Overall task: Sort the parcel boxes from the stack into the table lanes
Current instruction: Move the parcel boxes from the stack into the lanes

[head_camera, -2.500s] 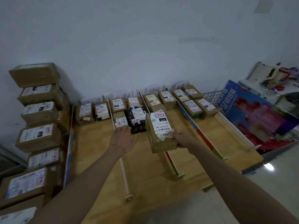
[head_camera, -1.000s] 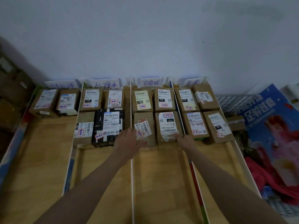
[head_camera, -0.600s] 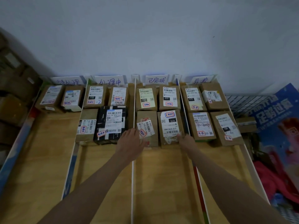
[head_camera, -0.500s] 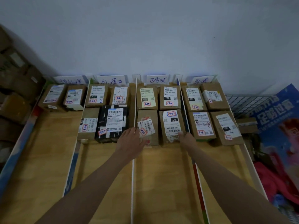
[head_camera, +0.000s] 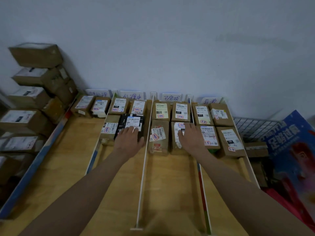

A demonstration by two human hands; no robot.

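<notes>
The right hand lay flat, fingers straight, on top of a brown parcel box in the third lane, second row, so its grip was open and merely pressing. The left hand rested the same way, fingers extended, on the black parcel in the second lane. Neither hand held anything.

The box under the right hand looked like stiff taped cardboard, probably light and not fragile; its paper label seemed slick, so the short side walls would likely be the better place to take hold. It sat just beside its neighbour on one side and close to the lane divider on the other — little finger room there.

The unsorted stack stood at the far left against the wall, beyond the blue-edged rail. Each lane on the wooden surface had open room toward the near edge, while the thin white divider stood proud — a thing a sliding box could catch on.
</notes>
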